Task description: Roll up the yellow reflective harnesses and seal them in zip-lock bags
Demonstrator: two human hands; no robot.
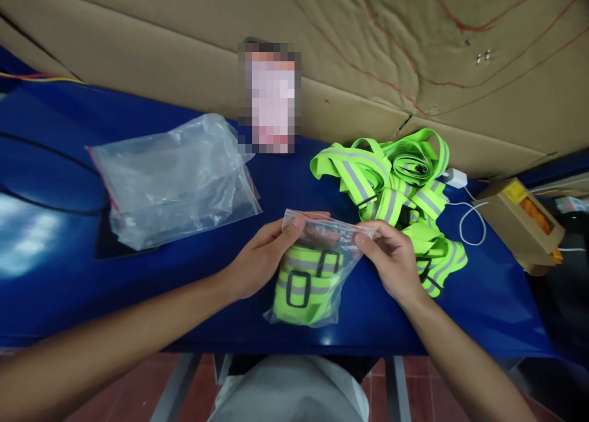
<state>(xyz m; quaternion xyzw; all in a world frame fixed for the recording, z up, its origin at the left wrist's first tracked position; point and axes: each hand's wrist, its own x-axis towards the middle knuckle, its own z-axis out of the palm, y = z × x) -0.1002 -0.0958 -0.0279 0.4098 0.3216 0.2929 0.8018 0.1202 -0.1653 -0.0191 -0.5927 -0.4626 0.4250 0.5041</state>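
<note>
Between my hands hangs a clear zip bag point(346, 273) with a red seal line along its top. Inside it lies a folded neon-yellow reflective strap point(299, 264) with grey stripes and black buckles. My left hand point(267, 250) pinches the bag's top left corner, thumb in front. My right hand point(391, 256) grips the top right corner between thumb and fingers. Just beyond my right hand, a loose heap of the same reflective straps point(391, 207) spreads over the blue table point(221, 281).
Flat clear bags point(170, 176) lie at the left, over a dark flat object. A phone-like object, blurred out point(271, 100), leans on the cardboard-covered wall point(151, 35). At the right are a white charger point(455, 178) with its cable and an open cardboard box point(524, 222).
</note>
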